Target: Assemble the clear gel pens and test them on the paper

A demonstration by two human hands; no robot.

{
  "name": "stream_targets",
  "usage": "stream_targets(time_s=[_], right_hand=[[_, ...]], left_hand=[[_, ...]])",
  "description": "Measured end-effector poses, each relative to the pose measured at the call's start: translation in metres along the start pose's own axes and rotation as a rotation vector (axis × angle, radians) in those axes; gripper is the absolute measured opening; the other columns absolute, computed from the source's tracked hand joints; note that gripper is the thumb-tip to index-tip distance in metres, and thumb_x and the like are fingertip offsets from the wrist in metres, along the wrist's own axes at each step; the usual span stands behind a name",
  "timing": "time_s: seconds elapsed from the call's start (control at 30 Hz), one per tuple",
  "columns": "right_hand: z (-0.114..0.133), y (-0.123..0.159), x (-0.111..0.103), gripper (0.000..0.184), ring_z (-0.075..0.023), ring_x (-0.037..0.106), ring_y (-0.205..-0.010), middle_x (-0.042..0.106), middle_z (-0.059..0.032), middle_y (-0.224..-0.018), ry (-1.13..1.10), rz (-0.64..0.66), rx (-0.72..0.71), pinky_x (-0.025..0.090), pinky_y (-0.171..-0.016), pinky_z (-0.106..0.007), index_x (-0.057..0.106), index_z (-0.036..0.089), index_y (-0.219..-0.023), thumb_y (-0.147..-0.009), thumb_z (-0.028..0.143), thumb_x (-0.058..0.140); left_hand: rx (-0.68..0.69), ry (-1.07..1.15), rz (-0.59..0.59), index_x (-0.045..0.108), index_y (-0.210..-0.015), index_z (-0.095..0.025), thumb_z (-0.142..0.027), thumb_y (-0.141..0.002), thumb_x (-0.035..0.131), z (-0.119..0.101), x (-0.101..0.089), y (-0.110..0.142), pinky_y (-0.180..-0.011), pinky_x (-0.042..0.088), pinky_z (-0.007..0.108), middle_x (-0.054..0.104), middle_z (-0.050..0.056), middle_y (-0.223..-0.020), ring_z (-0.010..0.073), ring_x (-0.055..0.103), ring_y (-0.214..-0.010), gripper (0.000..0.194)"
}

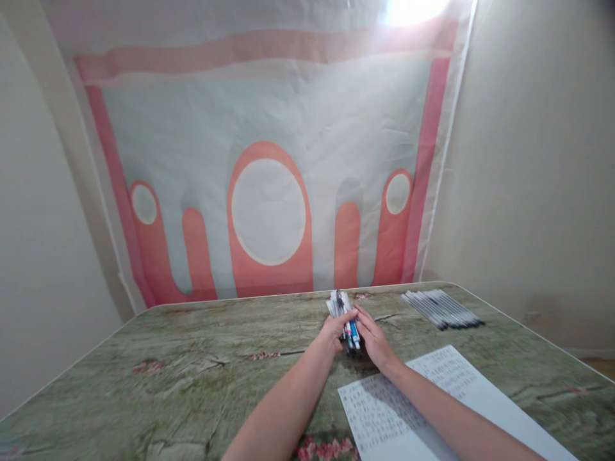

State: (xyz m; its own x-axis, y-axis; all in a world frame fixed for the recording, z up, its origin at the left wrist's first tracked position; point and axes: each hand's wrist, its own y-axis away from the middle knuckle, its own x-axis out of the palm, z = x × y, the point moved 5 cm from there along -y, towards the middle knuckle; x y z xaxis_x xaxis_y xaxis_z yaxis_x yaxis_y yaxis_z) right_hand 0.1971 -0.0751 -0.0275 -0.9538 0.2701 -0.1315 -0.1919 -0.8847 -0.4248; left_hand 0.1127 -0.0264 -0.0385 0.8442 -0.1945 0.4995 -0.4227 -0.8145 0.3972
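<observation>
A bundle of pens (pixel 353 334) is gathered between my two hands near the middle of the table. Most of them look clear or white, and one blue-and-white pen shows on top. My left hand (pixel 335 328) wraps around the bundle from the left, its thumb laid across the top. From the right, my right hand (pixel 373 338) presses against the same pens with its fingers close together. The lower ends of the bundle are partly in shadow, and the undersides of both hands are hidden.
To the right, a row of clear pens with dark tips (pixel 442 308) lies side by side. A white sheet with handwriting (pixel 451 378) lies beneath my right forearm. The table (pixel 202 384) has a wood-and-flower print; a patterned cloth (pixel 321 128) hangs behind it.
</observation>
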Motion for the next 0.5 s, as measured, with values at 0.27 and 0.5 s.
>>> stream_targets(time_s=[0.27,0.5], right_hand=[[0.001,0.006,0.004,0.05,-0.0204,0.031,-0.124,0.046,-0.0027,-0.128,-0.278,0.069,0.158,0.021,-0.104,-0.039,0.049,0.021,-0.12,-0.076,0.045,0.049],[-0.004,0.015,0.013,0.054,-0.0218,0.042,-0.116,0.049,-0.0036,-0.125,-0.233,0.152,0.206,0.033,-0.097,-0.038,0.048,0.025,-0.12,-0.074,0.053,0.049]], left_hand=[[-0.026,-0.01,-0.027,0.055,-0.069,-0.013,-0.02,-0.064,0.064,-0.002,-0.004,0.009,-0.052,0.05,0.028,0.058,0.0,-0.05,0.0137,0.056,-0.043,0.013],[-0.032,-0.051,-0.03,0.056,-0.068,-0.012,-0.011,-0.057,0.063,-0.004,-0.023,0.014,-0.048,0.048,0.028,0.057,0.001,-0.049,0.014,0.054,-0.042,0.013]])
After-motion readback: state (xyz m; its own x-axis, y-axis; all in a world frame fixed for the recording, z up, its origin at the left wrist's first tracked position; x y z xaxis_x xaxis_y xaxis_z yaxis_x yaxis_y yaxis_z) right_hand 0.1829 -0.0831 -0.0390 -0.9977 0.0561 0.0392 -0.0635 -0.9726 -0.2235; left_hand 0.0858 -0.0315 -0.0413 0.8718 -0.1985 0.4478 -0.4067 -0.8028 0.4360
